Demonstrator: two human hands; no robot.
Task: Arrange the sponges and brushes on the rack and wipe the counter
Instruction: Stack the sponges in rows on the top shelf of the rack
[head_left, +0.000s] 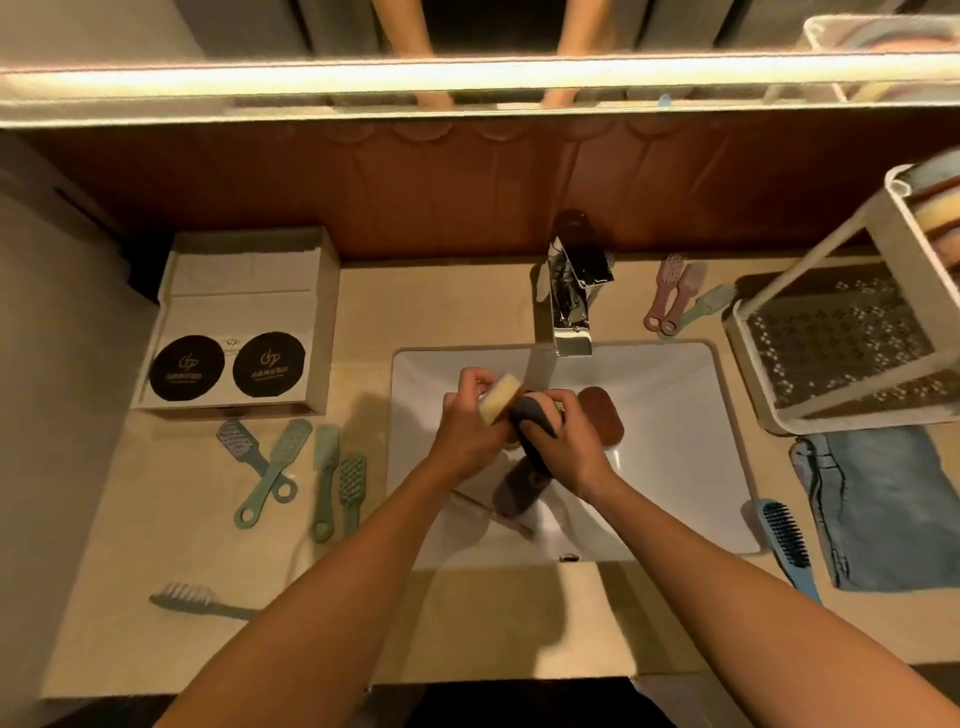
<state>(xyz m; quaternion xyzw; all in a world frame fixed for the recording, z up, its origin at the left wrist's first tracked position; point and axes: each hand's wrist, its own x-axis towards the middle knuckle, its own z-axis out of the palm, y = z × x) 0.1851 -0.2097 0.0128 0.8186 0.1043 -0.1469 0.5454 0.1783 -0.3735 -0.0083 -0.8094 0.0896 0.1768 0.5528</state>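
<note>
Both hands are over the white sink (675, 415). The left hand (465, 426) has its grip closed round a yellow block sponge (500, 397), with the fingers curled over its top. The right hand (569, 452) has its grip closed round a dark grey sponge (532, 415), and the two sponges touch each other. A brown oval sponge (602, 415) lies in the sink just beside the right hand. A purple-grey sponge (519, 491) lies in the sink under the wrists. The white two-level rack (810, 415) stands on the beige worktop (208, 571) to the right of the sink, with stacked sponges (940, 213) on its top level. Four green brushes (275, 467) lie left of the sink. Two pink brushes (675, 296) lie near the shiny tap (569, 306). A blue brush with black bristles (787, 545) lies just beside a folded blue cloth (878, 509).
</note>
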